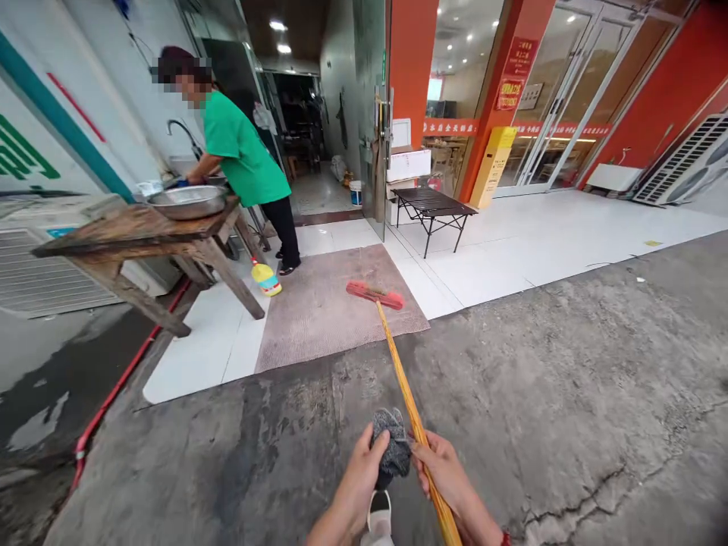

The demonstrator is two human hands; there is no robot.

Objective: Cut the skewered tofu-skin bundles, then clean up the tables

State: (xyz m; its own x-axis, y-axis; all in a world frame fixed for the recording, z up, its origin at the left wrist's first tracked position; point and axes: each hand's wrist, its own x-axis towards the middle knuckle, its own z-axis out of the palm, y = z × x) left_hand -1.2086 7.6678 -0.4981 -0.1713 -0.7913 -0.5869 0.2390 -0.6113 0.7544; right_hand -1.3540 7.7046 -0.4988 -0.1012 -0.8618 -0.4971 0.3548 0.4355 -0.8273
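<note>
A crumpled grey cloth (392, 444) is gripped in my left hand (367, 462), its thumb pressed on top. My right hand (447, 470) is closed around the yellow wooden handle of a long broom (406, 387), and its fingertips are right at the cloth's edge. The handle slants up and away from me to a red head (375, 294), which is over the brownish ribbed mat (324, 303). Whether the head touches the mat I cannot tell. The lower end of the handle runs out of view at the bottom.
At the left a person in a green shirt (242, 148) leans over a sink behind a wooden table (142, 235) bearing a metal basin (187, 201). A yellow bottle (266, 279) stands by the mat. A black folding table (435, 205) is near the doorway. A red hose (122, 387) crosses the ground.
</note>
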